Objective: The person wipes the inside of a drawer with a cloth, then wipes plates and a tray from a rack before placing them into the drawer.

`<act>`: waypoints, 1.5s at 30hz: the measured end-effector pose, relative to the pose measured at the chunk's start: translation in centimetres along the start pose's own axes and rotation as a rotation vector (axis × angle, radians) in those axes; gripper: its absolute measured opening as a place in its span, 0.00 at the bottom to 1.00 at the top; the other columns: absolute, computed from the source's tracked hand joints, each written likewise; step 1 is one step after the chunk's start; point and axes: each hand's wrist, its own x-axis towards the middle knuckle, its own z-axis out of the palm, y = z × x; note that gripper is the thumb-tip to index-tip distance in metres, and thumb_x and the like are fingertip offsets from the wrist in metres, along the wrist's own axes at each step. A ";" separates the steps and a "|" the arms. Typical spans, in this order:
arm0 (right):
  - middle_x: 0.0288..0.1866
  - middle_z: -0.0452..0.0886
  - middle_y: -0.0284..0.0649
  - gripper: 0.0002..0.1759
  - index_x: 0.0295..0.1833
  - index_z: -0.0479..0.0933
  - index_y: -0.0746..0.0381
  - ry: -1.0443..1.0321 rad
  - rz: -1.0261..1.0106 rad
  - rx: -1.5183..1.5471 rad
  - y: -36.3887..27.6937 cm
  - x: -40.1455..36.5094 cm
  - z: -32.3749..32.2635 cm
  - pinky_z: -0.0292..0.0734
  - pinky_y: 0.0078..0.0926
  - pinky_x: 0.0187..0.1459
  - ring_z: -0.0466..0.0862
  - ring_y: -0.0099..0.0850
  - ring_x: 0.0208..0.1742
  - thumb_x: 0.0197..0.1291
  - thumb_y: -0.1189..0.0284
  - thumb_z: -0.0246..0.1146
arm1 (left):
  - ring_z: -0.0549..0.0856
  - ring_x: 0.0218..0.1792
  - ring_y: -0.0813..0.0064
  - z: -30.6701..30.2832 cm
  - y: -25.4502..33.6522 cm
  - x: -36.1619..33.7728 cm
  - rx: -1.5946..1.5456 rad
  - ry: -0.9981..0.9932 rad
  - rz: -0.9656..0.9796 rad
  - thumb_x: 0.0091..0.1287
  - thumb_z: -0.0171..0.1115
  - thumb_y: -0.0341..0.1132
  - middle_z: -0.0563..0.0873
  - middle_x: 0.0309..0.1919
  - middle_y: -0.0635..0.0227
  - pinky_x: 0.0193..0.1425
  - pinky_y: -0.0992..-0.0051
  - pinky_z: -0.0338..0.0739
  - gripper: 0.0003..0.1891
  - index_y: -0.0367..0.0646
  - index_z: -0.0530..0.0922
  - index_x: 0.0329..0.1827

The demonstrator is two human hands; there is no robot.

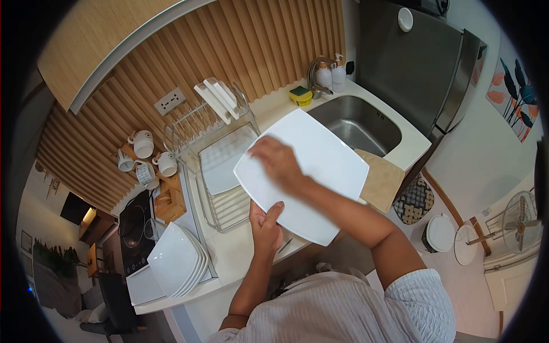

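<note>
A large white square plate (331,166) is tilted in front of me above the counter. My left hand (266,226) is closed on its lower left edge, thumb on the upper face and fingers underneath. Over the plate's left part is my right hand (280,166), its fingers blurred by motion close to the left corner. Behind the plate stands a wire dish rack (213,220); another white plate (220,163) lies flat in its lower tier, and several narrow white dishes (217,100) stand upright on top.
A stack of white square dishes (177,260) sits on the left counter beside a black cooktop (136,234) and a mug holder with several mugs (143,144). To the right are the steel sink (366,137), a tan board (382,180), a sponge (300,91) and pump bottles (337,75).
</note>
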 end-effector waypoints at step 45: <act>0.37 0.61 0.40 0.43 0.66 0.46 0.81 -0.144 0.398 1.740 -6.4 16.8 -35.3 0.63 0.20 0.31 0.65 0.25 0.35 0.35 0.96 0.46 | 0.77 0.53 0.66 -2.9 5.7 -4.6 0.038 0.212 0.139 0.70 0.52 0.37 0.75 0.54 0.55 0.57 0.67 0.72 0.24 0.32 0.61 0.63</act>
